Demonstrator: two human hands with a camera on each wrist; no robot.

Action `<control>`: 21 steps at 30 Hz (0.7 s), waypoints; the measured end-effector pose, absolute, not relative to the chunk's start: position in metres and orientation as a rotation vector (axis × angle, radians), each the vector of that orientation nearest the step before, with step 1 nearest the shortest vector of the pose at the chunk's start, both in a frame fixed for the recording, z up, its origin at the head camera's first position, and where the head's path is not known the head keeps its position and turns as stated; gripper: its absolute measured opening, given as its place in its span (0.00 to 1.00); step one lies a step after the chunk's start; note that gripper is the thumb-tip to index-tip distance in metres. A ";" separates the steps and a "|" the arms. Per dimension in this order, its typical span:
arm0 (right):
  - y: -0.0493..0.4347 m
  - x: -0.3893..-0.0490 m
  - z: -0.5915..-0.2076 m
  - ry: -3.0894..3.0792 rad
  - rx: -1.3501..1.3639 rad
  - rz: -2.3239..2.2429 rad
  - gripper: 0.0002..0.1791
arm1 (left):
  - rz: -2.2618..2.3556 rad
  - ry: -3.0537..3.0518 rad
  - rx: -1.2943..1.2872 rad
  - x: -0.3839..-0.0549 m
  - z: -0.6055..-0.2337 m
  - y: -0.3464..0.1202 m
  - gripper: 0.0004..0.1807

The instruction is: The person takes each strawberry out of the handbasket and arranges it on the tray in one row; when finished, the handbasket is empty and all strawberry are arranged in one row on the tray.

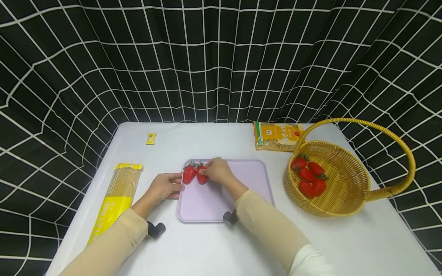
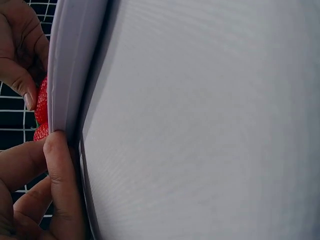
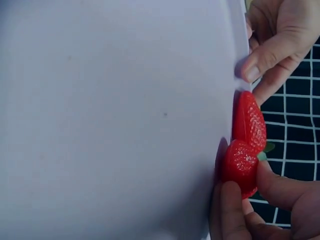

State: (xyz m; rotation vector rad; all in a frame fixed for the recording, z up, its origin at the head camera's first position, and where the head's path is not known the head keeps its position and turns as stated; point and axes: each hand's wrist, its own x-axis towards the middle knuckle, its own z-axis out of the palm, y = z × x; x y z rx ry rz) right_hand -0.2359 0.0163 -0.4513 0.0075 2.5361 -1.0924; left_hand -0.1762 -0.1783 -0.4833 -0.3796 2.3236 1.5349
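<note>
Two red strawberries [image 1: 188,174] with green leaves lie side by side in the upper left corner of a pale purple tray [image 1: 224,207]. My right hand [image 1: 217,171] pinches the right-hand strawberry [image 3: 241,162] between thumb and fingers, and its neighbour touches it. At the tray's left rim, my left hand [image 1: 167,186] holds the edge. Its thumb lies over the rim in the right wrist view, with the other fingers outside. The left wrist view shows the left fingers [image 2: 62,185] against the tray's side wall, strawberries partly hidden behind it.
On the right stands a yellow woven basket [image 1: 348,209] with a tall handle and several strawberries [image 1: 306,174]. A yellow noodle packet [image 1: 119,199] lies at the left. Toward the back are a small yellow wrapped item [image 1: 150,138] and an orange food bag [image 1: 276,137] near the basket.
</note>
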 end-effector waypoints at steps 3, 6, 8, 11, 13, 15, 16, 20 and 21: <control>0.015 -0.236 -0.451 2.546 -0.016 -1.057 0.13 | 1.532 2.328 -0.374 -0.176 -0.484 -0.179 0.31; 0.013 -0.236 -0.450 2.553 -0.022 -1.038 0.14 | 1.535 2.320 -0.369 -0.176 -0.484 -0.180 0.32; 0.014 -0.236 -0.449 2.559 -0.026 -1.033 0.15 | 1.535 2.320 -0.365 -0.177 -0.482 -0.179 0.32; 0.017 -0.236 -0.446 2.553 -0.041 -1.040 0.19 | 1.535 2.325 -0.367 -0.177 -0.480 -0.179 0.32; 0.024 -0.236 -0.442 2.539 -0.051 -1.048 0.23 | 1.535 2.330 -0.364 -0.177 -0.480 -0.180 0.32; 0.038 -0.236 -0.434 2.501 -0.067 -1.087 0.26 | 1.538 2.328 -0.362 -0.177 -0.481 -0.180 0.32; 0.047 -0.235 -0.429 2.467 -0.077 -1.125 0.27 | 1.542 2.326 -0.362 -0.177 -0.481 -0.180 0.32; 0.106 -0.237 -0.401 2.272 -0.189 -1.280 0.28 | 1.542 2.319 -0.360 -0.175 -0.481 -0.179 0.33; 0.125 -0.239 -0.394 2.207 -0.213 -1.317 0.28 | 1.542 2.316 -0.367 -0.175 -0.481 -0.179 0.33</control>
